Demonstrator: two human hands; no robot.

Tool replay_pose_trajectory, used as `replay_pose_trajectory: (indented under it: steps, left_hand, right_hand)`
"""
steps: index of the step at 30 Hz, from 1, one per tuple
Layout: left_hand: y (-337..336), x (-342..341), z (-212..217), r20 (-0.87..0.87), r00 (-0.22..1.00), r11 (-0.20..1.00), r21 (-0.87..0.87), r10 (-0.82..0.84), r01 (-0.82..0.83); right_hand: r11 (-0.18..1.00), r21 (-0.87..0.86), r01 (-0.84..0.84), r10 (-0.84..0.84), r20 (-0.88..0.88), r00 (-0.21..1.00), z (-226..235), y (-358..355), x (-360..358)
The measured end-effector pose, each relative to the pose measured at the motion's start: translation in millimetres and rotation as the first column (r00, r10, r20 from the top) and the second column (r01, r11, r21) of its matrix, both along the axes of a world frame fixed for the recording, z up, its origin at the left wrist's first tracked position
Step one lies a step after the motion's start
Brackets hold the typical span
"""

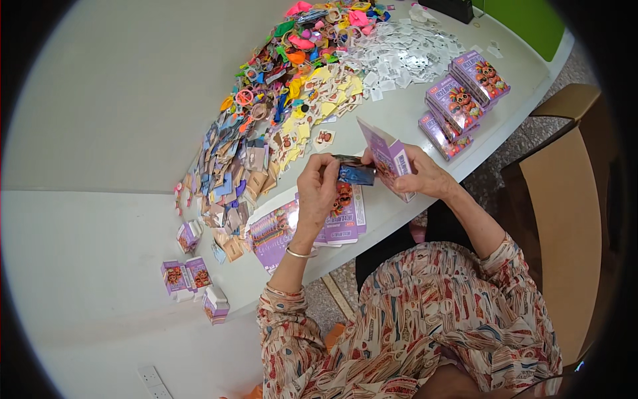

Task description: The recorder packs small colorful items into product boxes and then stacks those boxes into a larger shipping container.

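Observation:
My left hand (316,188) pinches a small dark blue packet (355,173) and holds it at the open end of a small purple carton (389,158). My right hand (425,174) grips that carton, its flap standing up. Both hands hover over the front edge of the white table (399,113). Under my left wrist lies a stack of flat purple carton blanks (286,229).
A long heap of small cards and packets (246,166) runs up the table to a pile of bright plastic toys (299,53) and clear sachets (405,53). Filled purple boxes (462,100) stand in rows at right; more (189,272) at left. A wooden chair (565,199) is on my right.

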State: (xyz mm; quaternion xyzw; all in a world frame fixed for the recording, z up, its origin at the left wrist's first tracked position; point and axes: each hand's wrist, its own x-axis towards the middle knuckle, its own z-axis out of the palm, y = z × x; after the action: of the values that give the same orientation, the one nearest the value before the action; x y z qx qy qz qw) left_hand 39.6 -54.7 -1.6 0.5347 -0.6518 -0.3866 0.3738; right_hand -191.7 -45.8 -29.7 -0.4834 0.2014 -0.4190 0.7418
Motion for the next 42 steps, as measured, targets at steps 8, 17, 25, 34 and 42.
replay_pose_trajectory:
  steps: [8,17,25,34,42]
  left_hand:
    - [9,-7,6,0.184,0.982,0.96,-0.28,0.035,0.019]
    - [22,-4,1,0.041,0.998,0.987,-0.158,-0.037,0.043]
    - [-36,146,-2,0.541,0.765,0.886,-0.457,0.35,-0.082]
    - [-52,200,-30,0.831,0.479,0.91,-0.39,0.282,0.141]
    - [-28,121,32,0.285,0.87,0.866,-0.427,0.402,-0.261]
  right_hand:
    - [0.998,-0.023,-0.051,0.047,-0.148,0.988,15,9,6]
    - [0.986,0.055,-0.155,0.163,-0.215,0.963,14,12,7]
    - [1.0,0.02,0.015,-0.007,-0.326,0.945,0,10,5]
    - [0.88,-0.458,0.127,-0.368,-0.486,0.793,-8,13,25]
    - [0.545,-0.798,0.259,-0.785,-0.377,0.492,-22,15,35]
